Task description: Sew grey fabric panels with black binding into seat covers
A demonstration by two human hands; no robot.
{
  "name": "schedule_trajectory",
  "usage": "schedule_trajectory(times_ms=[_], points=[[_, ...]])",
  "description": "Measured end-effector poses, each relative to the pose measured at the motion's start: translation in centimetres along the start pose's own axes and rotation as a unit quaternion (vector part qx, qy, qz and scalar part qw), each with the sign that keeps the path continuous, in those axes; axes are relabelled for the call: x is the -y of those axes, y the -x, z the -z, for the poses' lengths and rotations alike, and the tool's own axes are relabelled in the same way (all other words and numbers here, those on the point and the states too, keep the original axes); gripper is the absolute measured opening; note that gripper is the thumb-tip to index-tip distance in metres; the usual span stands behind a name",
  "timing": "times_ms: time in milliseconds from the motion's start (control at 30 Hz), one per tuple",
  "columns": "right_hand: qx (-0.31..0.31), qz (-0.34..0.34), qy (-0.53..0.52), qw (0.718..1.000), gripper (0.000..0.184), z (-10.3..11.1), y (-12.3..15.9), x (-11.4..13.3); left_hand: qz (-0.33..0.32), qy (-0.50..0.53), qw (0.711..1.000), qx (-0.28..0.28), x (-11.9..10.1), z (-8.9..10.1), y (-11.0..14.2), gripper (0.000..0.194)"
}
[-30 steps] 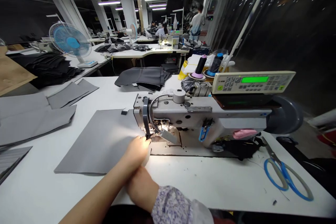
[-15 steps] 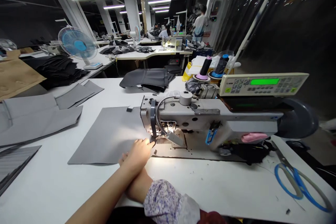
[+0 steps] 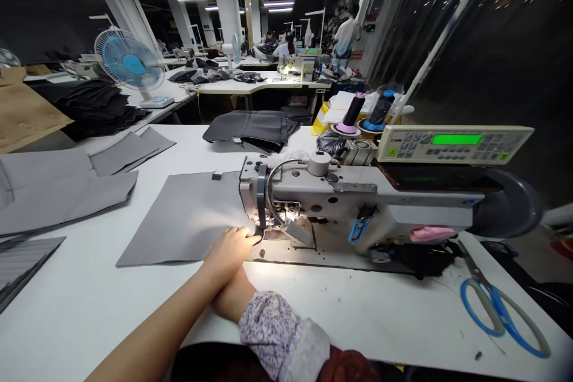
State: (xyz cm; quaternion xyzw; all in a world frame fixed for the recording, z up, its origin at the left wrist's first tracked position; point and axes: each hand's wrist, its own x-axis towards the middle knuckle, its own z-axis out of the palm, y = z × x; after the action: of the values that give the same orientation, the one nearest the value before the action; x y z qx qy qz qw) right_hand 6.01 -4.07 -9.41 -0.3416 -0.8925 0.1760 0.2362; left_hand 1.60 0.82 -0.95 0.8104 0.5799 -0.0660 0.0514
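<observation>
Work table (image 3: 358, 316), white, with industrial sewing machine (image 3: 313, 191) as landmark. Grey fabric panel (image 3: 174, 218) lies flat left of machine, right edge at lit needle area; flat lay likely lets it feed square. Cut grey panels (image 3: 54, 191) stacked further left of machine, probably within reach for that reason. Blue-handled shears (image 3: 496, 313) sit right of machine. Left hand (image 3: 230, 249) rests on panel near needle, fingers lightly curled, pressing down, no pinch visible; likely keeps cloth flat. Right hand mostly hidden beneath left forearm, state can't tell.
</observation>
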Motion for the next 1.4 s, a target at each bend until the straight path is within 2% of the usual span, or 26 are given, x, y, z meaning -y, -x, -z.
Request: schedule_trajectory(times_ms=[167,367,567,700,833,967,1067,1167,1300,1400], points=[[-0.001,0.035,-0.02,0.999,0.035,0.9,1.1,-0.2,-0.036,-0.016,0.999,-0.01,0.0,-0.1,-0.8,0.029],[0.005,0.067,-0.021,0.997,0.033,2.9,1.9,-0.5,-0.04,-0.04,0.998,-0.029,0.3,-0.5,-0.6,0.034],[-0.015,0.038,-0.032,0.999,0.033,6.1,3.7,-0.7,-0.059,-0.037,0.996,-0.053,0.5,0.2,-1.0,0.025],[0.006,0.003,-0.063,0.998,0.035,7.9,5.6,-1.1,-0.076,-0.026,0.993,-0.091,0.6,-0.2,-1.3,0.018],[0.014,-0.013,-0.078,0.997,0.039,8.6,6.6,-1.4,-0.084,-0.001,0.99,-0.114,0.9,-1.3,-1.9,0.016],[0.009,-0.026,-0.089,0.996,0.05,8.8,6.9,-1.9,-0.087,0.023,0.991,-0.098,0.9,-1.7,-2.2,0.011],[0.012,-0.027,-0.1,0.995,0.059,9.2,7.3,-3.0,-0.067,0.023,0.995,-0.076,1.3,-1.5,-1.1,0.012],[0.018,-0.032,-0.099,0.994,0.067,9.7,7.8,-4.1,-0.055,0.037,0.995,-0.071,2.2,-2.0,1.5,0.023],[0.024,-0.043,-0.083,0.995,0.078,10.0,8.4,-4.5,-0.059,0.056,0.985,-0.15,2.9,-4.2,4.9,0.035],[-0.002,-0.032,-0.061,0.998,0.07,9.6,8.6,-3.8,-0.037,0.068,0.977,-0.196,2.3,-5.6,5.7,0.036]])
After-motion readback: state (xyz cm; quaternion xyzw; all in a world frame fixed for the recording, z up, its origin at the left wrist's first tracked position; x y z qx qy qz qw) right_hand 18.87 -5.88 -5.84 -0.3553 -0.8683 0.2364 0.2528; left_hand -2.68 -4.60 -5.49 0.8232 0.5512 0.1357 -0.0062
